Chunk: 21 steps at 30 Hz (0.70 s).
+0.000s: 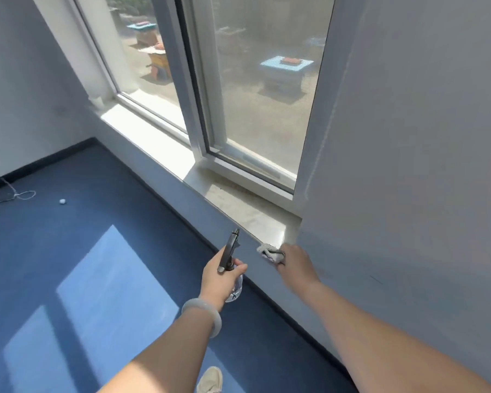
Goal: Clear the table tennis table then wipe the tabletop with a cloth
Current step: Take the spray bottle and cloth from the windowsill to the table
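Left grip (220,277) of mine is curled around a spray bottle (229,252), nozzle pointing up, above the blue floor (68,236). Right grip (295,263) clutches the crumpled white cloth (267,250) against the near corner of the window sill (238,211). Far off on the floor lies a small white ball (62,201).

Holds a spray bottle (229,252) in the left hand (220,279), before the windowsill's (255,219) near end and above the floor (68,251). Grips a cloth (268,251) in the right hand (295,265), just right of the bottle, at the sill's front edge. Faces a window (255,95) behind the sill, a wall (408,137) to its right. Stands well right of a ball (62,201) on the floor, near a cord (23,194).
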Each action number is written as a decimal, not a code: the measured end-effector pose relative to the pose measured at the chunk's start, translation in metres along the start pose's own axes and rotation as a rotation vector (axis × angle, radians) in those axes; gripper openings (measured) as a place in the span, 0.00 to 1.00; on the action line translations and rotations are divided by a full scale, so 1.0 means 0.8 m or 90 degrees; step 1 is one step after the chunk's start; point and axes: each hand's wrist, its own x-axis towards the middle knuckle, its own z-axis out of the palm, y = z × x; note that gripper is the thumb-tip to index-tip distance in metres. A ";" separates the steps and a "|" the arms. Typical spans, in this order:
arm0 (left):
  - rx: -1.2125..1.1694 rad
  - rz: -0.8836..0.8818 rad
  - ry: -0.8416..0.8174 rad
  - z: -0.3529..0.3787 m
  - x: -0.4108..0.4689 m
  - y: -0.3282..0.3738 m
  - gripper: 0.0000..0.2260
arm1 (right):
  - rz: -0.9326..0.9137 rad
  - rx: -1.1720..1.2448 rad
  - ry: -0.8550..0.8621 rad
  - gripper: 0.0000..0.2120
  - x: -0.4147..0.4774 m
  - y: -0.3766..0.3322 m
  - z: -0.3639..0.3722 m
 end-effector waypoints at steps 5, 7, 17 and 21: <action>-0.019 -0.039 0.126 -0.011 -0.092 -0.024 0.07 | -0.107 -0.022 -0.077 0.01 -0.042 -0.013 0.000; -0.041 -0.073 0.161 -0.025 -0.131 -0.037 0.07 | -0.154 -0.036 -0.116 0.02 -0.060 -0.027 0.010; -0.120 -0.117 0.505 -0.158 -0.352 -0.113 0.06 | -0.446 -0.015 -0.323 0.05 -0.206 -0.194 0.086; -0.200 -0.143 0.665 -0.191 -0.492 -0.155 0.05 | -0.570 -0.013 -0.404 0.18 -0.330 -0.251 0.120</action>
